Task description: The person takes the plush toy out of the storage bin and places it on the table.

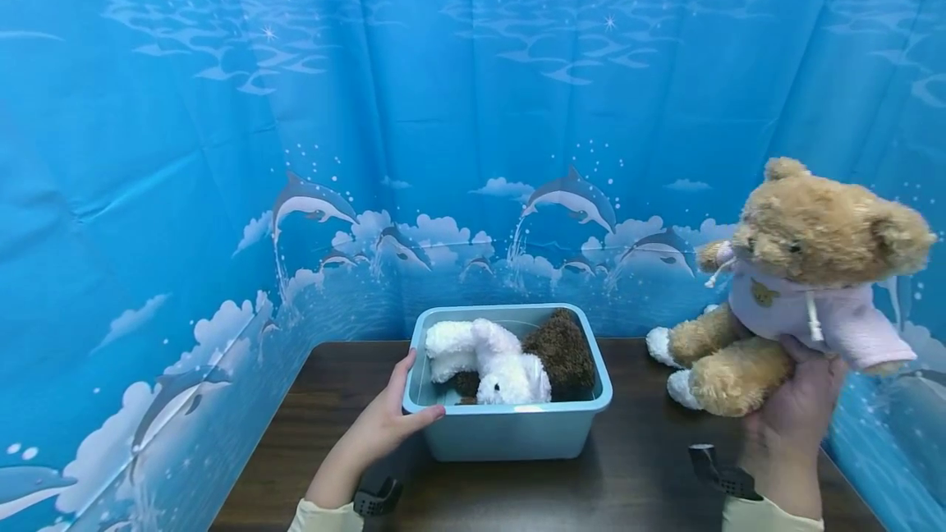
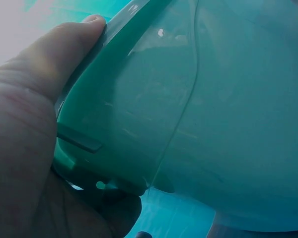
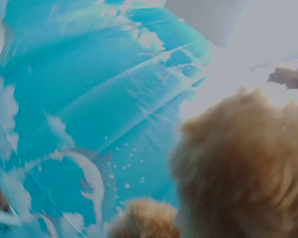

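Surface: dark brown wood-grain top, seen from above in the head view, bare at its near edge and to the right of the bin.

Backdrop: blue curtain printed with dolphins, white clouds and spray, hung in folds; it closes off the back and both sides of the surface. The right wrist view shows the same print, blurred.

Bin: pale blue plastic, rectangular, open at the top, standing near the middle of the surface. The left wrist view shows its wall close up.

Contents of bin: white plush toy lying across the middle; dark brown plush toy packed against the right end, touching the white one. Both rise slightly above the rim.

Left hand: grips the bin's near left corner, thumb laid over the rim, fingers down the outer wall. The left wrist view confirms the thumb pressed on the rim.

Right hand: raised over the right side of the surface, fingers closed from below round the teddy bear.

Teddy bear: tan fur, pale pink hooded top with drawstrings, white foot soles; held upright in the air, well clear of the surface, to the right of the bin and apart from it, facing left. Its fur fills the lower right of the right wrist view.

Wrist straps: black, one on each forearm above pale cuffs.
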A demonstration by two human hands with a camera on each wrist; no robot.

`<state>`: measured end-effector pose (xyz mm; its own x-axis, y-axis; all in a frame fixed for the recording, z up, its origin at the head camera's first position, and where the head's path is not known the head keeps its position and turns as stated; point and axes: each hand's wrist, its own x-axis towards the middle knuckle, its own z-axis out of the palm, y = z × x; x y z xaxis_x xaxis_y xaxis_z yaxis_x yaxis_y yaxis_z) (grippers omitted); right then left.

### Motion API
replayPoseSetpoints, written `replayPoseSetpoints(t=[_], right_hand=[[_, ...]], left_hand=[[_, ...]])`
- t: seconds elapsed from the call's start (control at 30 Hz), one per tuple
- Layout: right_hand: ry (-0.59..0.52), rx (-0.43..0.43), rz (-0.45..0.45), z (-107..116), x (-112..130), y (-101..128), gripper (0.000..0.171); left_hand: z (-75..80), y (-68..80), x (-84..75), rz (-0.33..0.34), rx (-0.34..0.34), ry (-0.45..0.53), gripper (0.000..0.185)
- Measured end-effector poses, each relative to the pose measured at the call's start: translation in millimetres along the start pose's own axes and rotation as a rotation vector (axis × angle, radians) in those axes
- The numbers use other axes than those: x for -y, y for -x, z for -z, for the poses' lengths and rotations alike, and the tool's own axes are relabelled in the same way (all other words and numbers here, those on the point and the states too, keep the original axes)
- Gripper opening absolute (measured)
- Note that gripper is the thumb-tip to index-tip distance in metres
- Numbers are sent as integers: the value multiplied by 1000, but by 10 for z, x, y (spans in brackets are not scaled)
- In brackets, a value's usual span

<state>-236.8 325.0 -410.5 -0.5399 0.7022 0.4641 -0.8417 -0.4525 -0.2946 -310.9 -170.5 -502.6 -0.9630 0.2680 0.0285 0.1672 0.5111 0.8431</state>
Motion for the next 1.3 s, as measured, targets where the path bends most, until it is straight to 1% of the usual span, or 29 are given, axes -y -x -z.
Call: replayPoseSetpoints(t=[0.07, 0.1, 0.13, 0.17, 0.2, 0.3, 0.47, 0.53, 0.67, 0.7, 0.73, 0.77, 0.83, 0.93, 1.07, 1.17, 1.23, 1.3], right_hand=[[-257, 30, -52, 52, -69, -25, 49], [-324, 69, -77, 86, -86, -37, 52], [-356, 102, -97, 121, -103, -42, 54], [-369, 114, -122, 155, -117, -45, 56], [-367, 108, -147, 186, -131, -43, 57], [-299, 69, -195, 251, -178, -46, 60], [-161, 9, -242, 276, -256, -46, 51], [-67, -35, -243, 273, -284, -51, 52], [187, -158, -248, 284, -352, -57, 59], [240, -177, -239, 291, -373, -58, 62], [268, -196, -240, 301, -389, -58, 64], [288, -208, -227, 311, -410, -57, 65], [292, -234, -190, 327, -452, -59, 67], [279, -283, -140, 343, -491, -62, 72], [290, -332, -103, 387, -522, -59, 73], [325, -363, -117, 463, -570, -54, 71], [357, -387, -151, 546, -639, -39, 70], [414, -404, -189, 647, -742, -19, 70]], left_hand=[[1, -11, 8, 2, -1, -5, 117], [0, -17, 16, 1, -1, -7, 117], [-1, -21, 22, 2, -1, -9, 117], [-3, -25, 28, 2, -1, -7, 117], [-5, -29, 34, 3, -2, -6, 118], [-2, -31, 39, 2, -4, -9, 118], [10, -20, 38, -1, 0, 4, 117], [10, -22, 31, -2, 0, 7, 117], [15, -20, 10, 0, 0, 0, 116], [15, -20, 6, 2, 0, -3, 116], [15, -18, 2, 2, 1, -4, 116], [15, -17, 0, 2, 3, -3, 116], [14, -17, -8, -1, 5, -5, 115], [22, -15, -19, -2, 5, -4, 115], [33, -14, -26, -2, 4, -1, 115], [31, -16, -26, 1, 7, -5, 116], [26, -12, -23, 7, 10, -10, 117], [20, -6, -21, 9, 12, -10, 117]])
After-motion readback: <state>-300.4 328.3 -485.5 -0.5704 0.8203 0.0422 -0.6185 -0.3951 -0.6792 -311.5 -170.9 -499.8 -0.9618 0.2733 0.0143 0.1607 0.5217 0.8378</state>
